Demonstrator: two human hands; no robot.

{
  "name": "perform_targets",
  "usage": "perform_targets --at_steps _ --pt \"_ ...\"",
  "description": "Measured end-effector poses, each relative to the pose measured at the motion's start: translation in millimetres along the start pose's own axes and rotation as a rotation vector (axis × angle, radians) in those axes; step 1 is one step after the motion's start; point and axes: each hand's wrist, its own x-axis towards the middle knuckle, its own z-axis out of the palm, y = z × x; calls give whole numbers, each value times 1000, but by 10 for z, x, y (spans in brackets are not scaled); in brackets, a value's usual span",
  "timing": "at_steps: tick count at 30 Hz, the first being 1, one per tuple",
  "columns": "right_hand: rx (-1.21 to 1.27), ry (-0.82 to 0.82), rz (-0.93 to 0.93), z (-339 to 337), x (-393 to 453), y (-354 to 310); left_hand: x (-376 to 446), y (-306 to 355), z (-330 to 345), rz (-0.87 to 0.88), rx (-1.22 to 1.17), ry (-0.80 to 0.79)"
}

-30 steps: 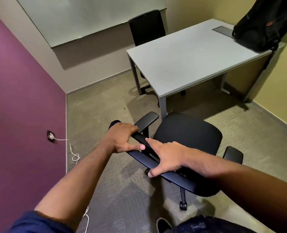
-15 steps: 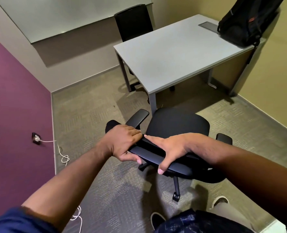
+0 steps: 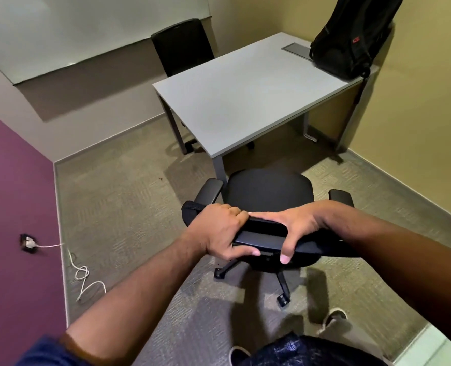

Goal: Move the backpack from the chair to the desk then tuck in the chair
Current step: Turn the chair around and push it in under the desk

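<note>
Change since half a second ago: the chair [image 3: 269,191] sits squarer to the near edge of the desk [image 3: 245,101], its seat facing the desk edge more directly; the hands sit closer together on the backrest top, fingertips almost meeting.
Left hand [image 3: 219,233]: curled over the top edge of the chair backrest, thumb underneath on the near side, gripping it.
Right hand [image 3: 295,228]: wrapped over the same top edge just beside the left hand, thumb down the near face, gripping it.
Chair: black office chair on castors, seat bare, both armrests visible; it stands on the carpet near the desk's front corner leg, not yet under the desktop.
Backpack [image 3: 351,38]: black, upright on the far right corner of the desk, leaning toward the yellow wall [image 3: 417,114]; one strap hangs over the desk edge.
Desk: pale grey rectangular top on grey metal legs; a grey cable hatch [image 3: 295,50] is set into the top just beside the backpack.
Second chair [image 3: 182,46]: black, at the far side of the desk, back to the whiteboard [image 3: 73,30].
Room: grey-green patterned carpet [image 3: 118,207]; purple wall [image 3: 13,233] at left with a socket [image 3: 28,242] and a white cable [image 3: 84,276] trailing onto the floor.
Markings: a small red logo [image 3: 356,39] on the backpack, too small to read.
</note>
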Motion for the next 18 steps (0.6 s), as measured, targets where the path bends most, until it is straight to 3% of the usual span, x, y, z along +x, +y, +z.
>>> perform_targets --at_steps 6,13,18 --pt "71 63 50 -220 -246 276 449 168 3 -74 -57 19" --pt "116 91 117 -449 -463 431 904 234 -23 -118 -107 -89" --pt "122 189 161 -553 -650 541 1175 333 -34 -80 -82 -32"
